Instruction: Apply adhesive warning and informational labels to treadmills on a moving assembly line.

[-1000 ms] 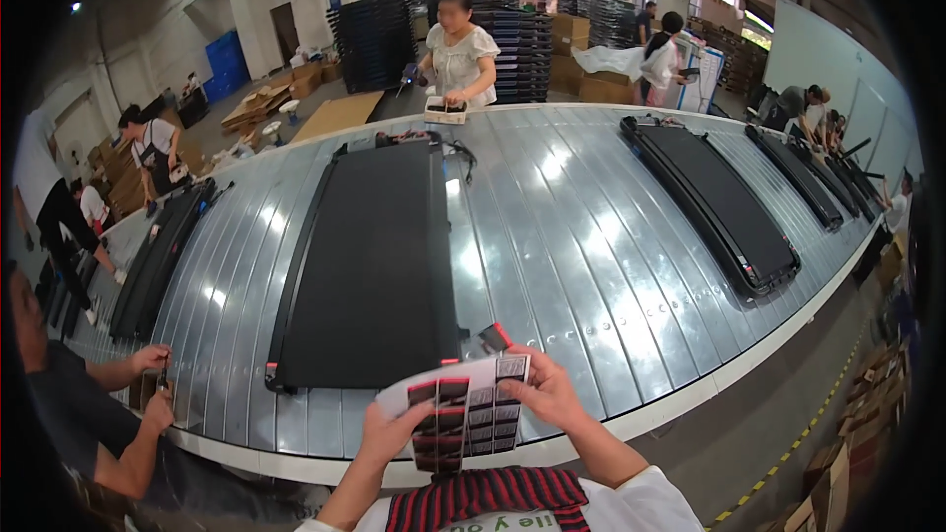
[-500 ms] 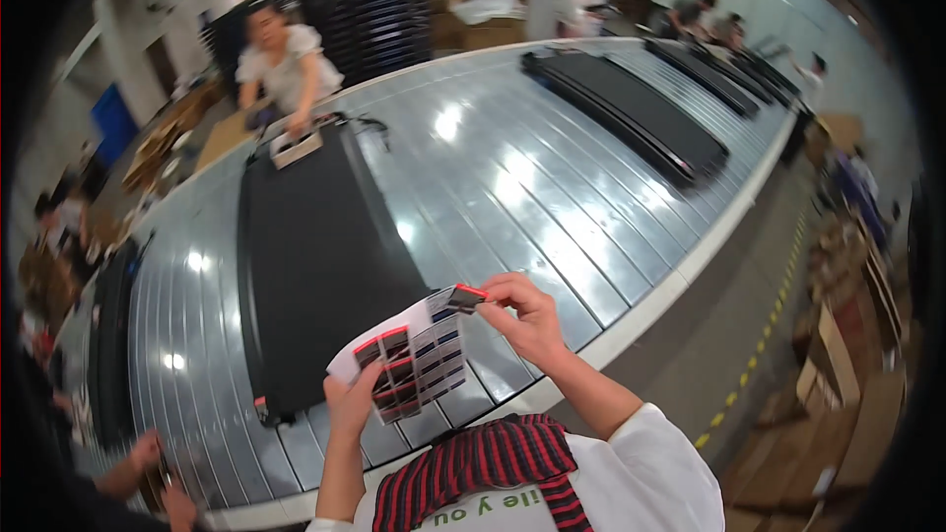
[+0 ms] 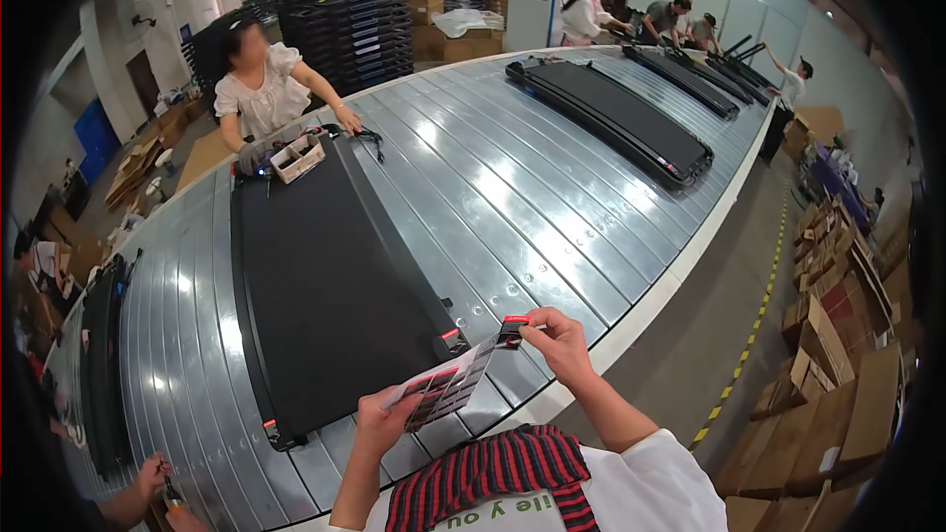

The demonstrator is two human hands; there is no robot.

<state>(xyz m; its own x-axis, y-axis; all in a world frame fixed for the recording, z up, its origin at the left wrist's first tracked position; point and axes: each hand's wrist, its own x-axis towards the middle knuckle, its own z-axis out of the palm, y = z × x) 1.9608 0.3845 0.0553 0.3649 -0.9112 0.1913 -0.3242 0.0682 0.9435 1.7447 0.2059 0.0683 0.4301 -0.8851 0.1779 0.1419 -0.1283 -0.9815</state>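
1. Label (image 3: 511, 333), black with red edge, pinched in right hand (image 3: 559, 346), thumb against fingers.
2. Label sheet (image 3: 461, 386) between both hands, pinched by left hand (image 3: 382, 422); contact with label hard to tell.
3. Black panel (image 3: 325, 276) beyond left hand, on slatted metal conveyor (image 3: 581, 261).

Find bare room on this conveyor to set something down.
Roomiest: the conveyor between the middle panel and the right-hand panel. Another strip separates the middle panel from the left panel. Crowded: the middle panel's far end, with box, cables and a co-worker's hands, and its near end, by your label sheet.
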